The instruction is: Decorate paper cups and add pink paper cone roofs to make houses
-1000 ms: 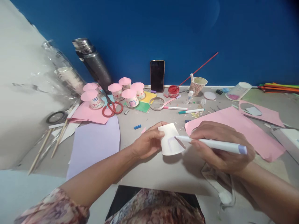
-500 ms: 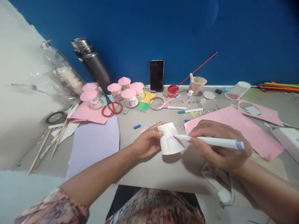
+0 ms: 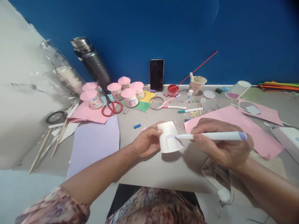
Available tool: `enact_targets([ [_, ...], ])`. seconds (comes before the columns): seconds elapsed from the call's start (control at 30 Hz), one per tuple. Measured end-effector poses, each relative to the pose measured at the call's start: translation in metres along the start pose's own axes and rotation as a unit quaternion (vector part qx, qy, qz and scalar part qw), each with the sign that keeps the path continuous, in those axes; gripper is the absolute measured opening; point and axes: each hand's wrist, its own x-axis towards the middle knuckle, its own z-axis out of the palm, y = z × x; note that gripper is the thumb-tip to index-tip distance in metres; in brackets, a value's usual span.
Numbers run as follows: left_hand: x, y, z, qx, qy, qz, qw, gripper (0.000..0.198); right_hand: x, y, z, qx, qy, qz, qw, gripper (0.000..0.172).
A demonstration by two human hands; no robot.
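My left hand [image 3: 147, 140] grips a small white paper cup [image 3: 168, 145] by its left side, upside down and a little tilted above the table. A pale purple arch outline is drawn on the cup's side. In my right hand [image 3: 221, 146] is a white felt-tip marker [image 3: 217, 136] with a purple end, held like a pen. Its tip points left and meets the cup at the right part of the arch, or lies very close to it. The fingers of my left hand behind the cup are hidden.
Several decorated cups with pink cone roofs [image 3: 130, 94] stand back left by red-handled scissors [image 3: 112, 109] and a dark flask [image 3: 92, 63]. A phone [image 3: 156, 75] leans on the blue wall. Red paint [image 3: 173, 90] holds a brush. Pink paper [image 3: 233, 127] lies right, purple paper [image 3: 93, 146] left.
The marker tip has shifted very slightly right along the arch, and the marker lies more level. My left hand and the cup are nearly still.
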Motion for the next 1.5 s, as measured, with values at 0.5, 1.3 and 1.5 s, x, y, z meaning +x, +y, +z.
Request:
enact_targets([
  [0.5, 0.0008, 0.0015, 0.002, 0.0, -0.007, -0.003, 1.0, 0.052, 0.0011, -0.0019, -0.0034, 0.061, -0.028, 0.021, 0.998, 0.015],
  [1.3, -0.0001, -0.0015, 0.0007, 0.022, -0.001, 0.023, 0.999, 0.041, -0.0013, 0.003, 0.0005, 0.063, -0.028, 0.008, 0.998, 0.013],
  [1.5, -0.0006, -0.0006, 0.0013, 0.023, -0.01, 0.025, 0.999, 0.039, 0.0009, 0.0021, 0.0003, 0.046, -0.037, -0.012, 0.998, 0.013],
])
